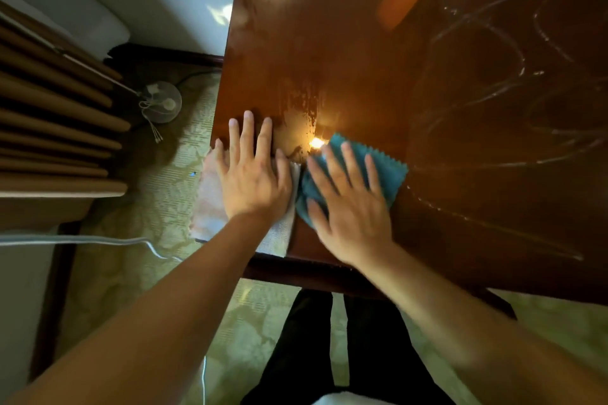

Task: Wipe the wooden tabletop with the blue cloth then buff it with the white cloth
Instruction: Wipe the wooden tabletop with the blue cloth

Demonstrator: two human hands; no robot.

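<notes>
The dark wooden tabletop [362, 43] fills the upper right of the head view. At its near left corner my right hand [348, 204] lies flat with spread fingers on the blue cloth [388, 168], which has a zigzag edge. Beside it my left hand [253, 174] presses flat on the white cloth [210, 207], fingertips reaching onto bare wood. The white cloth hangs partly over the table's left edge. A wet, streaky patch [296, 115] shines just beyond my left fingers.
Pale curved smear marks [493, 76] cross the right side of the tabletop. Left of the table are a patterned floor [171, 181], a small round fan [161, 102], stacked wooden slats [56, 128] and a white cable [82, 242]. My dark-trousered legs [362, 355] show below.
</notes>
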